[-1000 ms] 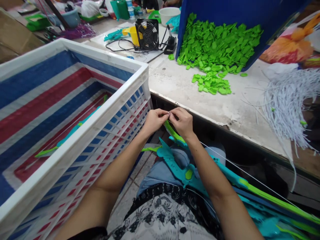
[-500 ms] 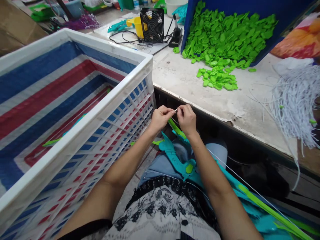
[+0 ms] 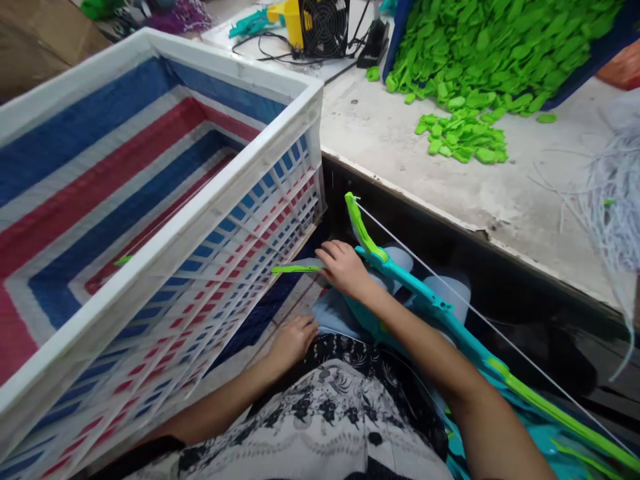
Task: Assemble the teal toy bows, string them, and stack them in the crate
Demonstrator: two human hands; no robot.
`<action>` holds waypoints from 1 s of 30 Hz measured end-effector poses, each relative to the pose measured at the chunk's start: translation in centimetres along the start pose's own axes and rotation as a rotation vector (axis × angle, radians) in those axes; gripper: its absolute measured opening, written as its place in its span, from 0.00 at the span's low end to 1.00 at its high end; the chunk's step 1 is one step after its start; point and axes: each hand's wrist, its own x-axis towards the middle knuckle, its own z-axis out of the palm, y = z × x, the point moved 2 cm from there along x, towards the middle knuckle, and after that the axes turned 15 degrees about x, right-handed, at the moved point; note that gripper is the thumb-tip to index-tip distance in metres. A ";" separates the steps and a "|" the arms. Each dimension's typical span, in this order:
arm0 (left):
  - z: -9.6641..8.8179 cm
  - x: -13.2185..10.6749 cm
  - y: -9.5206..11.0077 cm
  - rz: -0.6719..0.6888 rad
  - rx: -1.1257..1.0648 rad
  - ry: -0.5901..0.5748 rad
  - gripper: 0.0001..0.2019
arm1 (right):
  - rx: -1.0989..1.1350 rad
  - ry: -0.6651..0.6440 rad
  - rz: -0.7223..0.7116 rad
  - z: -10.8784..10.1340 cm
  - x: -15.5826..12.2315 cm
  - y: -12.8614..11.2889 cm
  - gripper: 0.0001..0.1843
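My right hand (image 3: pixel 344 268) is over my lap, its fingers bent round a toy bow whose lime-green tip (image 3: pixel 299 269) sticks out to the left. Most of that bow is hidden under the hand and forearm. Lower down, my left hand (image 3: pixel 294 343) lies at the edge of my lap, fingers loosely extended, with nothing visible in it. Beyond the right hand lies another teal toy bow (image 3: pixel 415 285) with a raised lime-green end (image 3: pixel 358 217). From that end a taut white string (image 3: pixel 425 263) runs down to the lower right. More teal bows lie on my lap beneath it.
On my left stands a white plastic crate (image 3: pixel 250 150) lined with striped sheeting. The worktable (image 3: pixel 380 133) carries a pile of small green pieces (image 3: pixel 465 137), a tipped blue bin (image 3: pixel 590 77), a black fan (image 3: pixel 325 27) and a bundle of white strings (image 3: pixel 613 207).
Both hands have parted from their pinch near the table edge and come down to my lap. The string now runs from the bow's green end. The view has tilted downward.
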 end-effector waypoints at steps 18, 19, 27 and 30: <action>-5.6 5.2 4.5 -0.307 -2.070 -0.338 0.14 | 0.067 -0.266 0.542 3.0 0.1 2.9 0.25; -5.9 5.5 4.9 -0.282 -2.119 -0.320 0.14 | 0.125 -0.254 0.547 3.0 0.0 3.1 0.25; -5.1 5.1 4.2 -0.335 -1.742 -0.331 0.19 | 1.028 -0.164 0.652 1.7 -2.8 5.6 0.26; -6.4 5.3 3.1 -0.361 -1.757 -0.230 0.14 | 1.174 -0.135 0.762 1.5 -3.7 6.0 0.28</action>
